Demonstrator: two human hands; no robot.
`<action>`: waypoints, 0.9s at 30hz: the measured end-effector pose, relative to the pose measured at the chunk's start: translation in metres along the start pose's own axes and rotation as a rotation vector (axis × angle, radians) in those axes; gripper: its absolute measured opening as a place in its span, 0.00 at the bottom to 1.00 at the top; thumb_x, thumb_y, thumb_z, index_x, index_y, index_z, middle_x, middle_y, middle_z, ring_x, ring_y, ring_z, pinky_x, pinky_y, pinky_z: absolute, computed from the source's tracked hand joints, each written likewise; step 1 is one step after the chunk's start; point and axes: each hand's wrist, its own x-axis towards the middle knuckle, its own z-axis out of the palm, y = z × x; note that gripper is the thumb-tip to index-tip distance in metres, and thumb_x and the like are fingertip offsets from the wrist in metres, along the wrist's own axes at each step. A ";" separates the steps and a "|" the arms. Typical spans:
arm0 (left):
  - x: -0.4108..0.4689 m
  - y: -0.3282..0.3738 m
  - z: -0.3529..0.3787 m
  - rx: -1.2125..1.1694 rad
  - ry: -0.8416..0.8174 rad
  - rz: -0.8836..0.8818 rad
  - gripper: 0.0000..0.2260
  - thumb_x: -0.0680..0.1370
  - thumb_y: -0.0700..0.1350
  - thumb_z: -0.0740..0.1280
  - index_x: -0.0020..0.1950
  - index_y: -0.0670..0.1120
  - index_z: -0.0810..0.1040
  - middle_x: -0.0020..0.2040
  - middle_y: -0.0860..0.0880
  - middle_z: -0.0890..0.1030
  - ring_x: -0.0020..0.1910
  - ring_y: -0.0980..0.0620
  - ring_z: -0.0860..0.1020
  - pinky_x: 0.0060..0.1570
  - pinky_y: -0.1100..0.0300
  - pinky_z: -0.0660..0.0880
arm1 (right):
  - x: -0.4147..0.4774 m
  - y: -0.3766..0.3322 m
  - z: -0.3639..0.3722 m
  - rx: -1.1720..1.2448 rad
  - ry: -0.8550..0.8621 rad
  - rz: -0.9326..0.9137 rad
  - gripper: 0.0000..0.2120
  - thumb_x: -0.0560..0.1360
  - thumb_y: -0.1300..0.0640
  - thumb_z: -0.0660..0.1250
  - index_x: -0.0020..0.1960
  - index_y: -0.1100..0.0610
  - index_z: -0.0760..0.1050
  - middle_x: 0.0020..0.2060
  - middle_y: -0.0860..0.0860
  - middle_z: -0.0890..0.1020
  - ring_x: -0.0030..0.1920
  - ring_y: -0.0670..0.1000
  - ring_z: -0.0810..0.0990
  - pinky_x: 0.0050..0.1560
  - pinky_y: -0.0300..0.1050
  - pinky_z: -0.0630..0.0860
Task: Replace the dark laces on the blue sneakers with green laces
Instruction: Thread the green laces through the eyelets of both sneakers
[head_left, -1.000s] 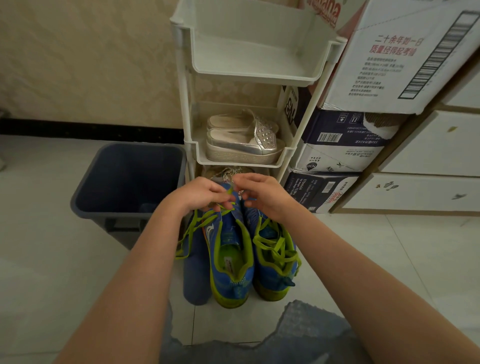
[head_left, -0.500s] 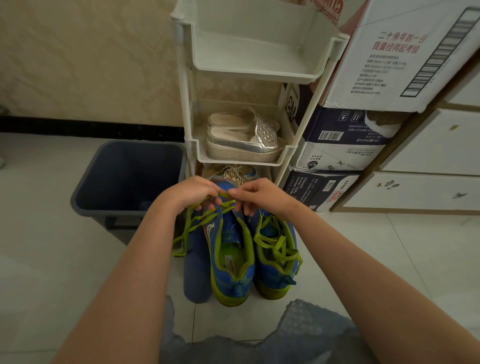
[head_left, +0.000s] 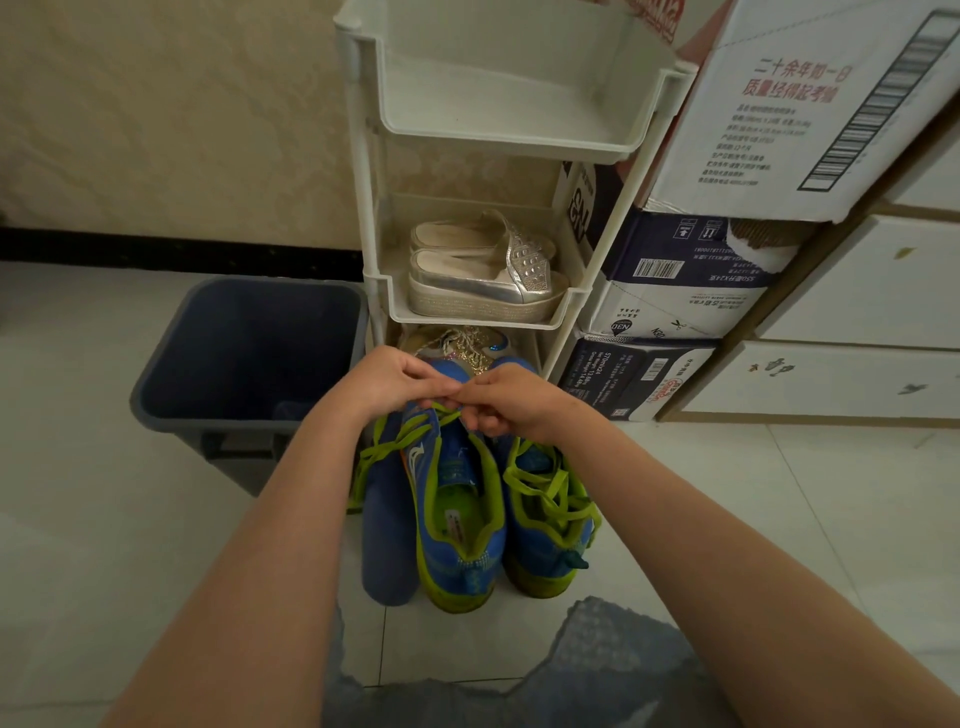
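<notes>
Two blue sneakers with lime-green trim stand side by side on the floor, heels toward me. The left sneaker has a green lace running off its toe end and trailing down its left side. My left hand and my right hand meet over that toe end, and both pinch the green lace there. The right sneaker carries a green lace criss-crossed over its opening. A blue insole lies flat beside the left sneaker.
A dark blue bin stands on the floor at the left. Behind the sneakers rises a white shelf rack holding silver platform shoes. Stacked cardboard boxes and white drawers fill the right. Pale floor tiles surround the sneakers.
My hands have shifted slightly on the toe of the left sneaker, still pinching the green lace. The camera has tipped a little, so the sneakers sit lower in view.
</notes>
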 end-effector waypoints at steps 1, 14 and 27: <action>0.001 -0.001 0.000 0.023 0.001 -0.011 0.06 0.73 0.47 0.71 0.48 0.48 0.83 0.32 0.56 0.81 0.31 0.63 0.76 0.31 0.74 0.68 | 0.000 0.001 -0.001 0.058 -0.045 0.041 0.10 0.80 0.60 0.61 0.42 0.62 0.77 0.24 0.52 0.76 0.21 0.43 0.66 0.23 0.33 0.63; 0.014 -0.021 0.015 0.167 0.074 -0.104 0.06 0.73 0.42 0.72 0.47 0.42 0.85 0.48 0.46 0.83 0.50 0.52 0.78 0.49 0.59 0.71 | 0.001 0.009 0.000 -0.818 0.206 0.061 0.18 0.72 0.49 0.71 0.45 0.66 0.81 0.35 0.58 0.81 0.33 0.49 0.76 0.36 0.44 0.74; 0.018 -0.031 0.027 0.148 0.106 -0.089 0.08 0.72 0.45 0.74 0.49 0.45 0.85 0.47 0.49 0.83 0.50 0.54 0.77 0.52 0.58 0.71 | 0.007 0.017 -0.004 -0.676 0.291 0.081 0.11 0.74 0.63 0.64 0.50 0.71 0.80 0.36 0.64 0.82 0.25 0.48 0.75 0.32 0.40 0.76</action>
